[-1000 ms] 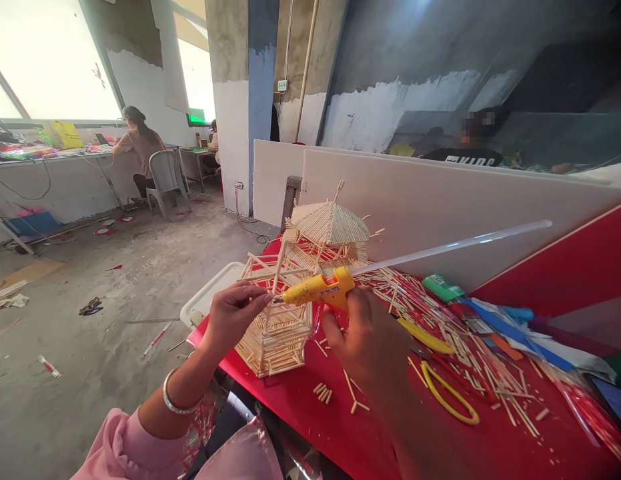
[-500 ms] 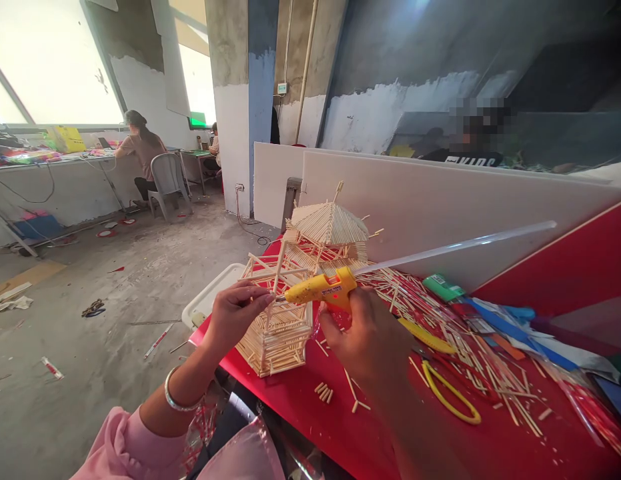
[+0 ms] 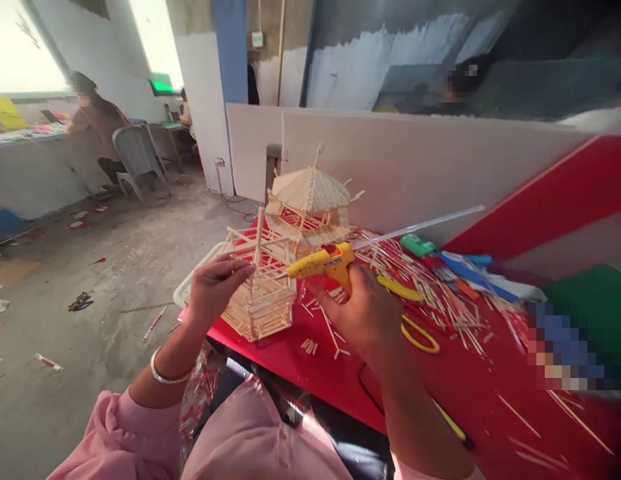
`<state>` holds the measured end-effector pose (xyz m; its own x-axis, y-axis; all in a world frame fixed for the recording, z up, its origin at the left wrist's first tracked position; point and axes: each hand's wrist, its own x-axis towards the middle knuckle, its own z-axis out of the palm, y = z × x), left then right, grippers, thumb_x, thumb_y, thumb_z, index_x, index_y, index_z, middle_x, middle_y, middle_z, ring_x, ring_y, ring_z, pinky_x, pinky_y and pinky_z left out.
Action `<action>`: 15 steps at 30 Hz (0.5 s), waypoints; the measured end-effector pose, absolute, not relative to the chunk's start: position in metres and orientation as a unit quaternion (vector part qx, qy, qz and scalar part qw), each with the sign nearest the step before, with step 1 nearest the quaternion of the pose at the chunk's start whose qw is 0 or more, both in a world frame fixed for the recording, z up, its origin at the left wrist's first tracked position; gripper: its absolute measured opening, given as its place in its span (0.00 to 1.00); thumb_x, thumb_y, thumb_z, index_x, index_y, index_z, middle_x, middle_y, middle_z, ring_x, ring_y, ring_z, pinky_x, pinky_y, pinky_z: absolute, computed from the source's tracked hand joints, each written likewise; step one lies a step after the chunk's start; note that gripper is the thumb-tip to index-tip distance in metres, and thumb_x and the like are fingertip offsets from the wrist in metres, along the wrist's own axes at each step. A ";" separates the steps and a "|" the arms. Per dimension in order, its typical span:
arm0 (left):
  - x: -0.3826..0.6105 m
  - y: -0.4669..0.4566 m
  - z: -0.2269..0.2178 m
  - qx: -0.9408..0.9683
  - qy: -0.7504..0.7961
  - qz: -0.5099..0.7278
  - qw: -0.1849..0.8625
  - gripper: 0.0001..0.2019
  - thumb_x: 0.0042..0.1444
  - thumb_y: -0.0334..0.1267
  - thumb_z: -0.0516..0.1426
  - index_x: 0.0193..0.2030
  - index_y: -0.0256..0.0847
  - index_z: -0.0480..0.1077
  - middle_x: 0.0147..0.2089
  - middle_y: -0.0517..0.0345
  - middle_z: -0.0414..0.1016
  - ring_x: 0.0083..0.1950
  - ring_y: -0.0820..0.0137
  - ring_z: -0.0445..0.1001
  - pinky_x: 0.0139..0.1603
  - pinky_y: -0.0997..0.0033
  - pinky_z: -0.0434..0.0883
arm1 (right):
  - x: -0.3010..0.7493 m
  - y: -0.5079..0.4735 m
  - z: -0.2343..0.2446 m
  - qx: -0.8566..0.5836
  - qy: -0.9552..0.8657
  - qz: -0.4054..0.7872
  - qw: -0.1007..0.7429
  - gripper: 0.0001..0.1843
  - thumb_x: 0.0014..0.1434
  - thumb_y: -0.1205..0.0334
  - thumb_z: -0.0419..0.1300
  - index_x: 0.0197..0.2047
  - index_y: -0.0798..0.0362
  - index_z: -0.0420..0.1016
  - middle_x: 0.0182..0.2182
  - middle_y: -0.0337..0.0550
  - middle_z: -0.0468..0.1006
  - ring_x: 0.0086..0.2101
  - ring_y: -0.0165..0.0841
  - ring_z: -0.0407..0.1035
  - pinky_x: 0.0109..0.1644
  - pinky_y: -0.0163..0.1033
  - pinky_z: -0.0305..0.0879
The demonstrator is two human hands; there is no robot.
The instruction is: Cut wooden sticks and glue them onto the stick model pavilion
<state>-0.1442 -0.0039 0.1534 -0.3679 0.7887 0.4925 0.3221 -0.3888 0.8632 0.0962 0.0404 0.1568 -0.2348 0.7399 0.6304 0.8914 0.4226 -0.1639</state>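
My right hand (image 3: 373, 320) grips a yellow hot glue gun (image 3: 317, 262), with a long clear glue stick (image 3: 425, 225) poking out of its back. The nozzle points left, a short gap from my left fingertips. My left hand (image 3: 217, 290) is closed in a pinch beside an upright stick of an open wooden-stick frame (image 3: 260, 317); whether a small piece sits in the fingers is unclear. Right behind this frame stands a stick-built pavilion (image 3: 313, 190) with a pointed roof.
On the red table (image 3: 310, 387) lie many loose sticks (image 3: 460, 317), yellow-handled scissors (image 3: 421, 337) and a green-labelled roll or packet (image 3: 417, 245). A white board (image 3: 400, 153) borders the far side. At left, a person (image 3: 97, 127) sits by a grey chair (image 3: 140, 157).
The view has turned right and down, so everything sits further left and higher. The glue gun's nozzle has drawn slightly right, away from my left fingertips.
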 end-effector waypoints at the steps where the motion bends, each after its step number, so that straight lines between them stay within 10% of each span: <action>1: -0.144 -0.004 0.154 0.531 0.529 0.637 0.180 0.02 0.49 0.35 0.66 0.30 0.45 0.82 0.30 0.58 0.78 0.32 0.72 0.73 0.32 0.72 0.71 | 0.106 0.038 0.152 -0.548 -0.773 -0.100 0.305 0.28 0.58 0.37 0.55 0.46 0.55 0.70 0.36 0.51 0.78 0.33 0.42 0.73 0.28 0.39 0.56; 15: -0.132 -0.008 0.164 0.466 0.581 0.651 0.145 0.05 0.44 0.31 0.68 0.31 0.42 0.82 0.31 0.60 0.81 0.35 0.74 0.75 0.33 0.75 0.71 | 0.272 -0.029 0.051 -0.766 -0.633 0.109 0.027 0.12 0.63 0.55 0.54 0.44 0.53 0.72 0.38 0.50 0.80 0.38 0.41 0.75 0.34 0.37 0.58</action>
<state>-0.1321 -0.0078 0.1641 -0.5233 0.7301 0.4394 0.3534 -0.2832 0.8916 0.2718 -0.0290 0.0505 0.1739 0.9759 -0.1321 0.9641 -0.1961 -0.1793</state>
